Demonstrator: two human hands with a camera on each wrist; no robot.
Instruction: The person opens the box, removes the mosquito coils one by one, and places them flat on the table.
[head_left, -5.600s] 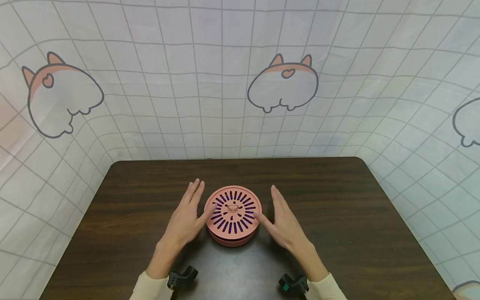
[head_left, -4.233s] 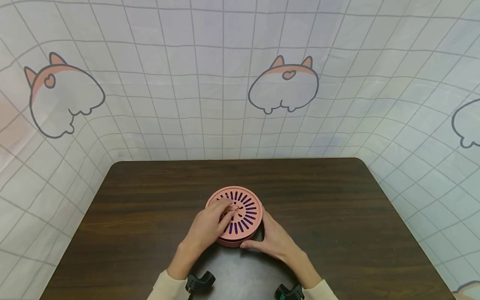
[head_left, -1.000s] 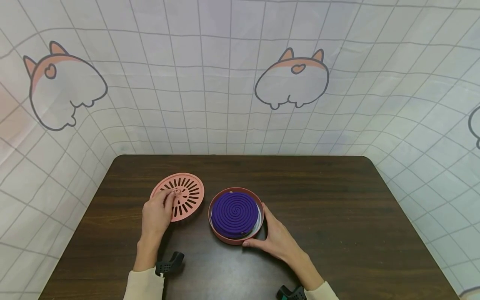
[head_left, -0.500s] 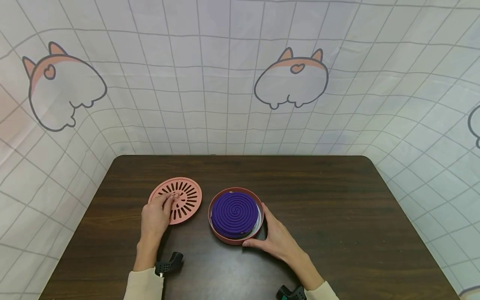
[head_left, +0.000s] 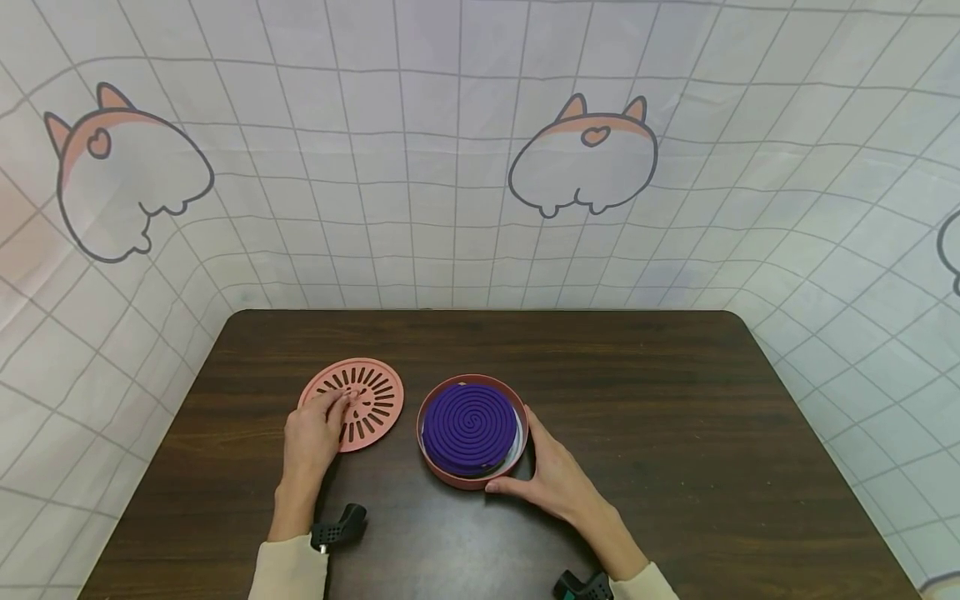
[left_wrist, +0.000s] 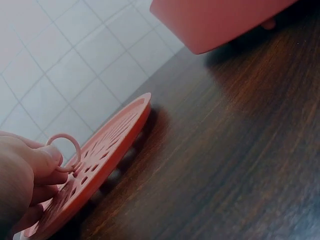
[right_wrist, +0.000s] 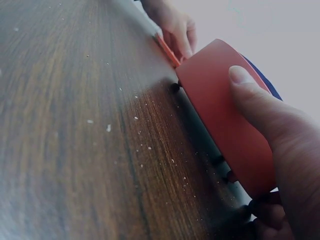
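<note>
My left hand [head_left: 311, 437] pinches the ring handle [left_wrist: 63, 135] of a round pink slotted lid [head_left: 373, 417]. In the left wrist view the lid [left_wrist: 102, 157] sits low over the table, with a dark shadow under its edge. Right of it stands a round pink mosquito coil box [head_left: 452, 480], uncovered. Purple mosquito coils [head_left: 468, 429] lie inside, seemingly stacked. My right hand [head_left: 558, 479] grips the box's right side, its thumb along the front wall. Small feet under the box [right_wrist: 225, 120] show in the right wrist view.
The box and lid are on a dark wood-grain table [head_left: 637, 400]. Behind it hangs a white grid-patterned curtain [head_left: 375, 167] with cartoon dog rears. Pale specks dot the tabletop in the right wrist view. Each wrist wears a black camera mount [head_left: 339, 527].
Earlier both hands were apart beside the covered box. Since then the left hand has lifted the lid off and moved it left, lowering it slightly. The right hand keeps holding the box.
</note>
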